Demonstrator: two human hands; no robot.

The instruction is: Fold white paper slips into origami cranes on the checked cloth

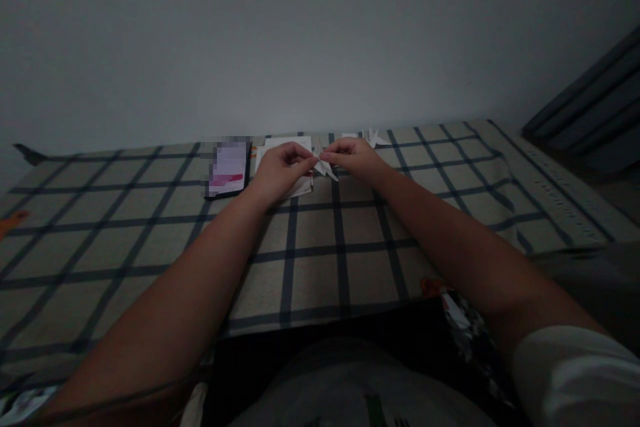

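Note:
Both my arms reach forward over a checked cloth (150, 227). My left hand (280, 170) and my right hand (353, 157) meet at the far middle, each pinching a small white folded paper piece (324, 167) between them. The piece has pointed tips sticking out below the fingers. Under my left hand lies a stack of white paper sheets (285, 147).
A phone (227, 170) with a lit screen lies left of the paper stack. Another small white folded paper figure (375, 139) sits by the wall behind my right hand. A plain wall rises at the cloth's far edge. Dark striped fabric (590, 113) is at the right.

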